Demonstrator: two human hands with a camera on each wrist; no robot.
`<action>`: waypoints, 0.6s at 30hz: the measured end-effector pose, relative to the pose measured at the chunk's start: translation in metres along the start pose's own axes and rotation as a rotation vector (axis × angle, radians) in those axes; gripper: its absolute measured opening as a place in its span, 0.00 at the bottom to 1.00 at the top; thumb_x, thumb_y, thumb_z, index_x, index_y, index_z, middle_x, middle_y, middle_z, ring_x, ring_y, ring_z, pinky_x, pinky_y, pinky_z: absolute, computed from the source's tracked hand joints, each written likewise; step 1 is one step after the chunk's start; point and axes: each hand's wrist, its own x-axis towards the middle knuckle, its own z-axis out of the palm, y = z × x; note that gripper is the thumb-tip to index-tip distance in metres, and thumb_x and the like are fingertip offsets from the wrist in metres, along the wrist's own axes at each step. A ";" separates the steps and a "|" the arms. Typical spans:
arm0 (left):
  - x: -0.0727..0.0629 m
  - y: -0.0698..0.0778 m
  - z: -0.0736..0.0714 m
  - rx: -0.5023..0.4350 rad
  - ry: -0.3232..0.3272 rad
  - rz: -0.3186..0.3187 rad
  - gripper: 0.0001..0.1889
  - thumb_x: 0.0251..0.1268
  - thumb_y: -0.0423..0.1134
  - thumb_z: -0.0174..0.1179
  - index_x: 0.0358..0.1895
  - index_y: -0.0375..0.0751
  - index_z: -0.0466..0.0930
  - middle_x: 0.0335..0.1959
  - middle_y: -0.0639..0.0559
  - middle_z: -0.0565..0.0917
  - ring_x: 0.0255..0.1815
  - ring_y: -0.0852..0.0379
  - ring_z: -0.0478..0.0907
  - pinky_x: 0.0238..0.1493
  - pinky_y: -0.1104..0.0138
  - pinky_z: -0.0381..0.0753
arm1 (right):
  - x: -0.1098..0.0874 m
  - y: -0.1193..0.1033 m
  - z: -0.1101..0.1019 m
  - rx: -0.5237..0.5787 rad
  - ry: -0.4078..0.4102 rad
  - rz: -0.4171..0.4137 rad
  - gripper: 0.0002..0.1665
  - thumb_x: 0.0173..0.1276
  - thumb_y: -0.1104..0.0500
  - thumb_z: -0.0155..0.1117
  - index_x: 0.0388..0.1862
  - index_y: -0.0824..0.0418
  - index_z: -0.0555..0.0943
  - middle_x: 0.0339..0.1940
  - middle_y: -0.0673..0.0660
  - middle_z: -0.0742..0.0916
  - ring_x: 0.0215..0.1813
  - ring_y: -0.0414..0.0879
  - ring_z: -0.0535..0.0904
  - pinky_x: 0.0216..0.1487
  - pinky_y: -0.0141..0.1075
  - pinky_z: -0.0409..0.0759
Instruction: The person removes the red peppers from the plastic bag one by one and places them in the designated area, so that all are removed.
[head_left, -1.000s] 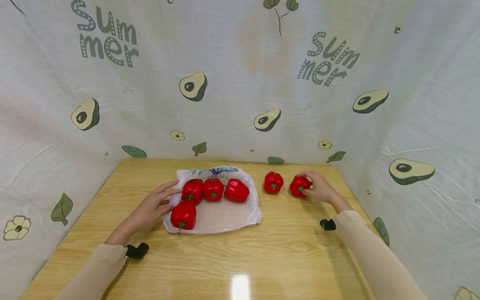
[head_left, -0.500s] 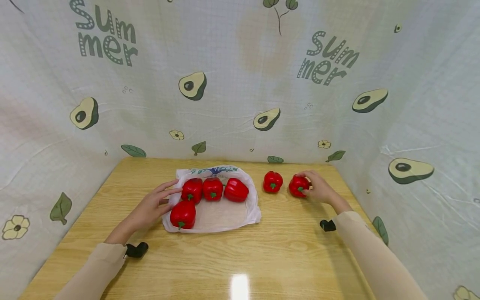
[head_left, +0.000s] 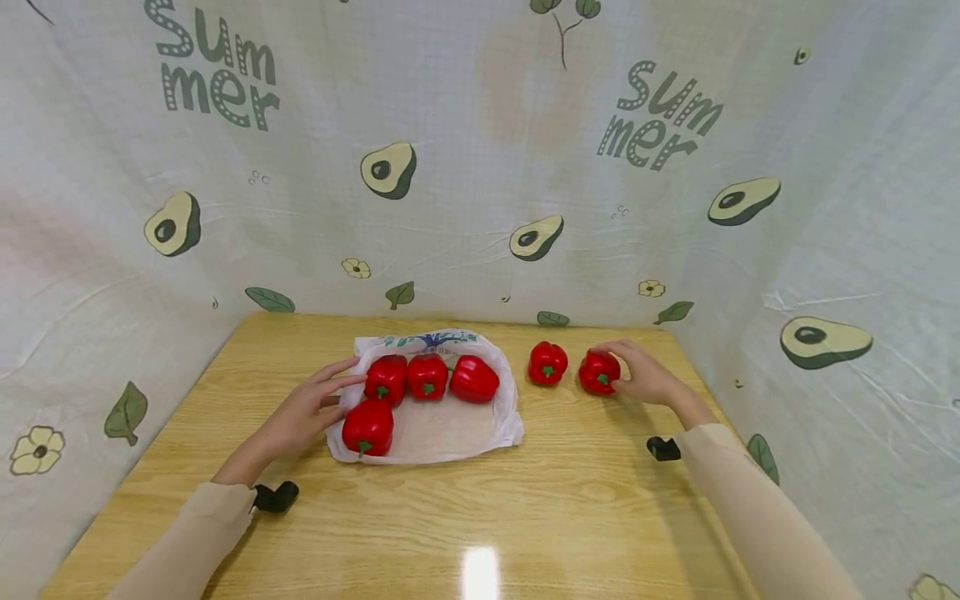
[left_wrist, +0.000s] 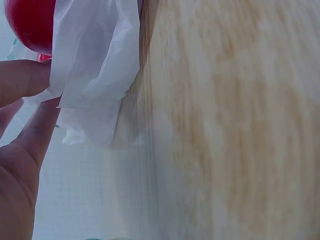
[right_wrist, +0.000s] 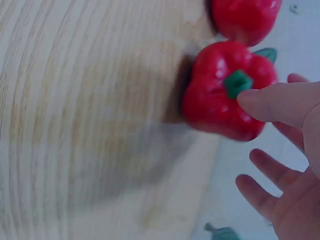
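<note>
In the head view, a white plastic bag point(head_left: 450, 429) with a blue and green print lies with its mouth spread wide. Inside sit several red bell peppers point(head_left: 474, 379) with green stems. My left hand point(head_left: 303, 410) holds the bag's left rim between thumb and finger, close to the peppers. On the right, my right hand point(head_left: 643, 375) is at another red bell pepper point(head_left: 597, 372) standing on the table. The right wrist view has my thumb point(right_wrist: 275, 103) over this pepper near its stem, the lower fingers spread; whether it touches is unclear.
One more red bell pepper point(head_left: 547, 363) stands between the bag and my right hand. The wooden table point(head_left: 420, 525) ends against a printed cloth point(head_left: 450, 108), which hangs at the back and both sides. A black wrist mount point(head_left: 663, 448) sits at my right cuff.
My right hand has shifted slightly right, its thumb drawing back to the pepper's edge. The pepper stays on the table. My left hand and the bag look unchanged.
</note>
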 end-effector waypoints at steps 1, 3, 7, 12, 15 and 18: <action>0.000 0.000 0.000 0.002 -0.001 -0.001 0.31 0.71 0.24 0.65 0.75 0.44 0.76 0.86 0.46 0.58 0.77 0.35 0.68 0.64 0.46 0.82 | 0.000 -0.005 -0.003 -0.013 -0.001 -0.002 0.35 0.66 0.76 0.70 0.73 0.67 0.75 0.70 0.72 0.76 0.70 0.71 0.71 0.67 0.70 0.76; 0.000 0.000 0.000 0.008 0.000 0.000 0.31 0.71 0.23 0.65 0.75 0.44 0.76 0.86 0.46 0.58 0.77 0.35 0.69 0.64 0.47 0.83 | 0.001 -0.018 -0.007 -0.031 -0.002 0.002 0.34 0.68 0.73 0.71 0.73 0.66 0.75 0.71 0.71 0.76 0.72 0.70 0.71 0.70 0.70 0.74; 0.001 0.002 -0.002 0.026 0.003 0.003 0.32 0.70 0.23 0.66 0.75 0.44 0.76 0.86 0.45 0.58 0.77 0.35 0.69 0.63 0.48 0.83 | 0.008 -0.053 -0.013 -0.056 0.018 -0.008 0.33 0.69 0.68 0.74 0.73 0.61 0.77 0.72 0.67 0.78 0.72 0.67 0.73 0.70 0.68 0.76; 0.000 0.002 -0.001 0.035 0.001 0.017 0.32 0.69 0.22 0.66 0.75 0.42 0.76 0.85 0.43 0.59 0.77 0.35 0.68 0.63 0.49 0.84 | 0.017 -0.096 -0.011 -0.057 0.016 -0.105 0.32 0.69 0.67 0.75 0.71 0.60 0.78 0.71 0.63 0.80 0.64 0.62 0.79 0.66 0.61 0.82; 0.000 0.002 -0.001 0.033 -0.002 0.018 0.32 0.68 0.21 0.66 0.75 0.41 0.76 0.85 0.43 0.59 0.77 0.35 0.68 0.62 0.49 0.84 | 0.020 -0.119 -0.004 -0.025 0.010 -0.169 0.33 0.68 0.67 0.76 0.71 0.61 0.79 0.70 0.62 0.80 0.66 0.60 0.79 0.66 0.59 0.84; 0.000 0.002 0.000 0.032 0.001 0.018 0.32 0.68 0.21 0.67 0.75 0.41 0.76 0.85 0.43 0.59 0.77 0.35 0.67 0.62 0.49 0.84 | 0.025 -0.139 0.005 0.005 0.015 -0.230 0.32 0.67 0.67 0.76 0.70 0.62 0.79 0.70 0.60 0.81 0.69 0.58 0.77 0.67 0.56 0.84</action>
